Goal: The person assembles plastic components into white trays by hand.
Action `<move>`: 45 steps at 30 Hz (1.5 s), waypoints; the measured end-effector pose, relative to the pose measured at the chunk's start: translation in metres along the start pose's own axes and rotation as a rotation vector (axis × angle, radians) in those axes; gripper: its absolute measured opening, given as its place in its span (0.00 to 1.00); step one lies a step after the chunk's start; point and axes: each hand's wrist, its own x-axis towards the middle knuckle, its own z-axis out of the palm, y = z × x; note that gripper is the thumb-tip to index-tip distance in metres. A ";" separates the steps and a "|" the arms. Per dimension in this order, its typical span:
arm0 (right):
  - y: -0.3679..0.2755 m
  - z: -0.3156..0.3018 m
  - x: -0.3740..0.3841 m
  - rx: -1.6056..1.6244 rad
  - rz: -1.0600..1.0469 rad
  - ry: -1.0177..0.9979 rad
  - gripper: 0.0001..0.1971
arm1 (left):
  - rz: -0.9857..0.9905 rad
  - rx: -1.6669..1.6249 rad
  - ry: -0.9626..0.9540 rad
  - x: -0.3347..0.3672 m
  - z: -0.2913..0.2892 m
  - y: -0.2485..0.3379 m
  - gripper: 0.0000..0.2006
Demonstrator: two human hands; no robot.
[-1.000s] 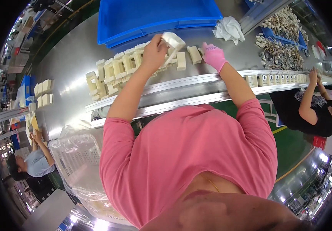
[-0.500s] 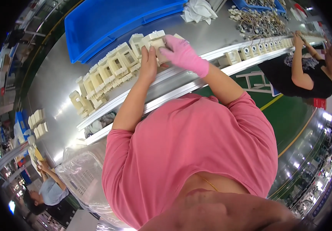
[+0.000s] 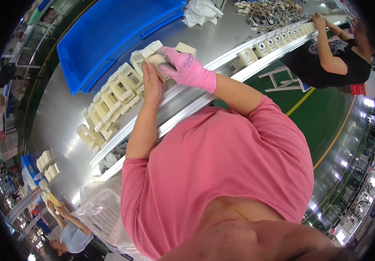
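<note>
A cream plastic housing [image 3: 156,60] is held between my two hands, above the near edge of the metal workbench. My left hand [image 3: 152,85] is bare, its fingers closed against the near left side of the part. On the right side, my right hand [image 3: 188,68], in a pink glove with a grey palm, grips the same housing with thumb and fingers. Its far part and some fingertips are hidden. To the left, a slanting row of similar cream frames [image 3: 109,98] stands close together along the bench. Another cream piece [image 3: 185,48] shows just behind the glove.
A large blue tray [image 3: 122,28] lies beyond the row, with a crumpled white cloth [image 3: 202,13] beside it. Metal rails [image 3: 222,69] run along the bench; at right they carry housings [image 3: 279,40] near heaped wires [image 3: 270,15] and a co-worker [image 3: 342,58]. Another person [image 3: 75,239] works at lower left.
The whole view has shifted, so bench and hands appear farther left. Both hands keep hold of the housing, and the cream piece behind the glove shows more.
</note>
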 end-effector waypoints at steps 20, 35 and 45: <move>-0.004 -0.064 -0.005 0.486 -0.111 -0.348 0.31 | -0.568 0.254 -0.565 0.002 -0.019 0.018 0.17; 0.050 -0.097 -0.041 -0.992 0.302 -0.247 0.16 | -0.041 1.937 -0.185 0.124 -0.111 -0.004 0.26; 0.097 -0.034 0.049 -0.681 0.334 -0.585 0.16 | 0.191 1.248 -0.022 0.126 -0.100 0.033 0.15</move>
